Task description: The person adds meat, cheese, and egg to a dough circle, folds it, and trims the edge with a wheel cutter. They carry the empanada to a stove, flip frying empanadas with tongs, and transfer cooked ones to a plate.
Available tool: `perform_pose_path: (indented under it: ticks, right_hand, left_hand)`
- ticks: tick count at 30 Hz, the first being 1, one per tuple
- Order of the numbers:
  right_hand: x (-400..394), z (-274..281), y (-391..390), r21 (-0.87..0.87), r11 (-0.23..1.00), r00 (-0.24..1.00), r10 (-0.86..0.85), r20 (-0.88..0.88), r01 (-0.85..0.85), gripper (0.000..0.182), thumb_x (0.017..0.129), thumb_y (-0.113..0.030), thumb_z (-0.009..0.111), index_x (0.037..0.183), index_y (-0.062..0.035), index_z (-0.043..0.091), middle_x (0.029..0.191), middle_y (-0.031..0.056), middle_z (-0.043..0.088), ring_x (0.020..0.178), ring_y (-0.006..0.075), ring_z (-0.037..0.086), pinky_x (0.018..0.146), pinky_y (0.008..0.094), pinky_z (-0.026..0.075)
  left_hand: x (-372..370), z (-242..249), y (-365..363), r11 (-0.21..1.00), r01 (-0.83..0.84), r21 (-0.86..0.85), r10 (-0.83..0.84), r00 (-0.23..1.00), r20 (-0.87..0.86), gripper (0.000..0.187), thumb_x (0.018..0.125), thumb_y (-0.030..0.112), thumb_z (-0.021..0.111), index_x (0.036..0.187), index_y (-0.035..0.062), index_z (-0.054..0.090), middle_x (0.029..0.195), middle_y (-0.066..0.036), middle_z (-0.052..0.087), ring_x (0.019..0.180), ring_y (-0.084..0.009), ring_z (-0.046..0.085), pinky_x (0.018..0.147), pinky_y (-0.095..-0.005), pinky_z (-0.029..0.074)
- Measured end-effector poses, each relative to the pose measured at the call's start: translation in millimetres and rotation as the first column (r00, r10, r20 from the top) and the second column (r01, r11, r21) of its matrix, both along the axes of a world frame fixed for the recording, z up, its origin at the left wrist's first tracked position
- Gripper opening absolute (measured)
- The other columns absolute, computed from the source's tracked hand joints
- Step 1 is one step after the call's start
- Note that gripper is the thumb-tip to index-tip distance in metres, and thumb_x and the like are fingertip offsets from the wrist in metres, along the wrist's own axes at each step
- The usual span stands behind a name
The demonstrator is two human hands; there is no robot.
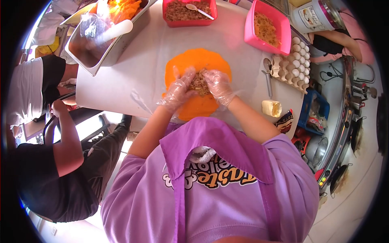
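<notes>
An orange sheet of dough (196, 58) lies flat on the table in front of me. On its middle sits a mound of brownish shredded filling (198, 85). My left hand (180, 90), in a clear plastic glove, curls against the left side of the mound. From the right, my right hand (219, 86), gloved the same way, has its bent fingers on the filling's upper edge. Both hands are closed on the filling, and some fingertips are blurred or hidden in it.
A pink tub of shredded filling (265, 30), a red tub of minced filling (178, 12) with a spoon, and a metal pan (75, 48) stand on the table (121, 89). Eggs (298, 56), a metal spoon (268, 79) and a yellow block (271, 108) lie right. People stand left and right.
</notes>
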State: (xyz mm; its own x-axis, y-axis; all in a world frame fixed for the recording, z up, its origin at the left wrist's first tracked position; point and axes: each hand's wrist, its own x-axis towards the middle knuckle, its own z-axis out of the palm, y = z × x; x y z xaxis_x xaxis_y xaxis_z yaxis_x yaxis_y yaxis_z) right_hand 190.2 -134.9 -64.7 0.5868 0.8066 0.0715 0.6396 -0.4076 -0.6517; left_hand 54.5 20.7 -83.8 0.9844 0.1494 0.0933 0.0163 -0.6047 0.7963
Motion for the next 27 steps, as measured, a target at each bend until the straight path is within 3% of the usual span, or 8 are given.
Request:
perform_pose_path:
  ticks: [3,5,11,13,14,16,19,27]
  right_hand:
    - [1,4,4,-0.104,0.986,0.954,-0.152,-0.257,0.129,0.021,0.086,-0.006,0.061,0.106,-0.0063,0.069,0.092,0.0146,0.065,0.088,0.0305,0.062,0.079,0.0361,0.05]
    - [10,1,1,-0.001,0.997,0.952,-0.069,-0.299,0.072,0.024,0.086,-0.003,0.06,0.109,-0.006,0.068,0.094,0.0146,0.065,0.09,0.029,0.063,0.08,0.0343,0.05]
    - [30,-3,-12,0.139,0.99,0.966,0.016,-0.257,0.02,0.034,0.082,0.003,0.065,0.115,-0.002,0.064,0.106,0.0141,0.064,0.099,0.026,0.063,0.089,0.0319,0.05]
    - [21,15,-19,-0.025,0.998,0.759,-0.057,-0.648,0.054,0.051,0.074,-0.011,0.077,0.119,-0.0009,0.057,0.114,0.0166,0.06,0.107,0.0324,0.058,0.093,0.0377,0.047]
    - [13,21,-24,-0.025,0.998,0.756,-0.059,-0.652,0.056,0.051,0.074,-0.011,0.077,0.119,-0.0009,0.057,0.114,0.0166,0.06,0.107,0.0324,0.058,0.093,0.0377,0.047]
    - [2,28,-33,-0.288,0.957,0.98,-0.028,-0.197,-0.031,0.075,0.061,-0.022,0.086,0.123,-0.0031,0.048,0.122,0.0177,0.054,0.113,0.0375,0.051,0.097,0.0432,0.043]
    - [-2,22,-32,-0.364,0.93,0.997,0.021,-0.071,-0.046,0.086,0.052,-0.027,0.089,0.124,-0.0089,0.044,0.121,0.0157,0.051,0.115,0.0364,0.048,0.097,0.0446,0.04]
    - [-1,11,-22,-0.239,0.969,0.99,0.084,0.117,-0.054,0.103,0.051,-0.036,0.089,0.136,-0.0133,0.037,0.124,0.0134,0.046,0.115,0.0336,0.047,0.096,0.045,0.04]
  left_hand:
    - [1,-3,4,0.995,0.04,0.094,-0.04,0.999,0.005,0.087,0.07,0.009,0.078,0.145,0.0067,0.034,0.146,-0.018,0.04,0.138,-0.0348,0.032,0.116,-0.0444,0.018]
    - [1,-4,6,0.986,0.049,0.158,-0.051,0.999,0.007,0.089,0.069,0.011,0.079,0.145,0.0073,0.034,0.146,-0.017,0.039,0.138,-0.0346,0.031,0.116,-0.0455,0.018]
    - [-12,15,26,0.977,-0.062,-0.202,0.039,0.993,-0.113,0.101,0.064,0.013,0.083,0.148,0.0099,0.028,0.15,-0.016,0.034,0.14,-0.0343,0.027,0.117,-0.0418,0.019]
    - [-19,22,29,0.969,-0.109,-0.224,0.058,0.973,-0.223,0.103,0.063,0.013,0.083,0.149,0.0114,0.025,0.15,-0.016,0.032,0.141,-0.034,0.026,0.117,-0.0393,0.018]
    - [-21,25,28,0.969,-0.107,-0.223,0.055,0.972,-0.227,0.103,0.063,0.013,0.083,0.149,0.0114,0.025,0.15,-0.016,0.032,0.141,-0.034,0.026,0.117,-0.0393,0.018]
    - [-22,28,25,0.982,-0.103,0.16,0.155,0.922,-0.354,0.106,0.064,0.015,0.082,0.15,0.0087,0.02,0.151,-0.017,0.029,0.142,-0.0334,0.024,0.118,-0.0426,0.016]
    - [-18,24,24,0.947,-0.048,0.319,0.16,0.928,-0.335,0.117,0.06,0.022,0.085,0.15,0.0033,0.013,0.152,-0.021,0.024,0.142,-0.0372,0.018,0.118,-0.0467,0.013]
    - [11,36,-6,0.962,-0.158,0.224,0.194,0.97,-0.146,0.13,0.05,0.034,0.089,0.147,-0.0022,0.011,0.149,-0.028,0.023,0.139,-0.0487,0.014,0.115,-0.0511,0.016]
